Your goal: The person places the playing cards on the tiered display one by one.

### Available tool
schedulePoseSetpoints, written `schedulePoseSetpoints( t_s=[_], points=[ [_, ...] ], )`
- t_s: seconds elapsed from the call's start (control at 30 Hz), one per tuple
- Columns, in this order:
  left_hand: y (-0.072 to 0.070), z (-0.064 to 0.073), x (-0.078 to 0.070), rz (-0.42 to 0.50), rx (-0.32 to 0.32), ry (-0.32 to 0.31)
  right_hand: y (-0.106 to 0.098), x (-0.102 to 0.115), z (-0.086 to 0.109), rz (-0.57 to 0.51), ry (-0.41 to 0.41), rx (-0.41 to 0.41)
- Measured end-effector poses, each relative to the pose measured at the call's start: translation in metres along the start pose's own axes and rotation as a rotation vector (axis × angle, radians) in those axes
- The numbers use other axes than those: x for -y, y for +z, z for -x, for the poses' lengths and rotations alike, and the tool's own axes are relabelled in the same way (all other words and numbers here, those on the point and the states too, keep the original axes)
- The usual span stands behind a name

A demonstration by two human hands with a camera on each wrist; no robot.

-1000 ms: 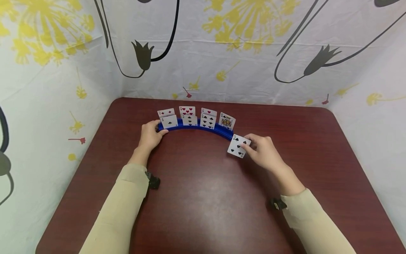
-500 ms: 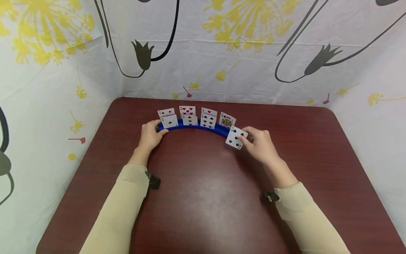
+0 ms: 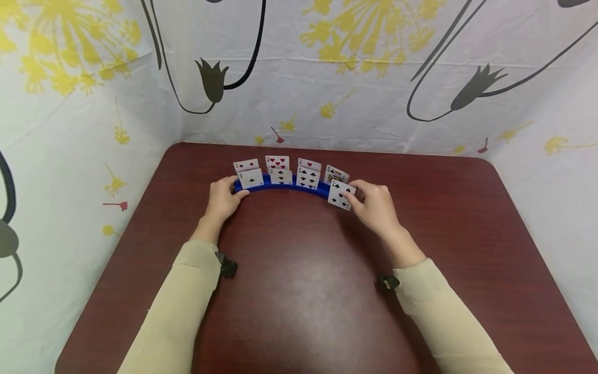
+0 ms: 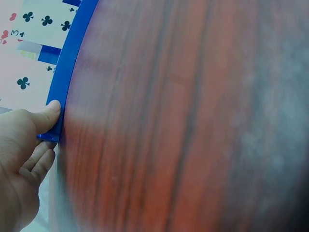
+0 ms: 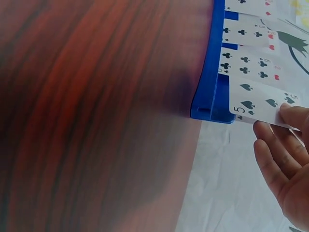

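A curved blue card holder [image 3: 321, 190] stands on the table with playing cards upright in two rows. My left hand [image 3: 221, 200] grips its left end, thumb [image 4: 48, 116] at the front and fingers curled behind. Between thumb and fingers, my right hand [image 3: 380, 210] pinches a five of spades [image 5: 263, 99] at the holder's right end. That card overlaps the king [image 3: 336, 172] in the back row. The front row also shows a single-club card [image 3: 251, 179], a three of clubs [image 4: 43, 21] and a six of clubs [image 3: 307, 179].
Behind the clubs stand a diamond card [image 3: 246, 165], a many-heart card [image 3: 277, 161] and a two of hearts [image 3: 309, 164]. The dark red table [image 3: 299, 291] ends at a white patterned cloth [image 3: 364, 119] behind and at both sides.
My right hand has moved the five of spades forward and left, from just off the holder's right end to in front of the king. My left hand keeps its grip.
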State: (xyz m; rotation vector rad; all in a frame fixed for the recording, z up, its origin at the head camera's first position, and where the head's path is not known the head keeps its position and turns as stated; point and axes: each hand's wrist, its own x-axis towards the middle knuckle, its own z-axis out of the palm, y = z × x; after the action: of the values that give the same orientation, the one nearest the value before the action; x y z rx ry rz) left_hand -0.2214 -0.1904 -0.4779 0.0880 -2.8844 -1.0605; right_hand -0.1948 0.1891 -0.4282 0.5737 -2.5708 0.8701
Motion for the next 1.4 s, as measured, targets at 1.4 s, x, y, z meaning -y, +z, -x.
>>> schedulePoseSetpoints(
  t_s=[1.4],
  points=[
    [0.001, -0.001, 0.002, -0.002, -0.012, 0.014, 0.030, 0.000, -0.014, 0.149, 0.145, 0.051]
  ],
)
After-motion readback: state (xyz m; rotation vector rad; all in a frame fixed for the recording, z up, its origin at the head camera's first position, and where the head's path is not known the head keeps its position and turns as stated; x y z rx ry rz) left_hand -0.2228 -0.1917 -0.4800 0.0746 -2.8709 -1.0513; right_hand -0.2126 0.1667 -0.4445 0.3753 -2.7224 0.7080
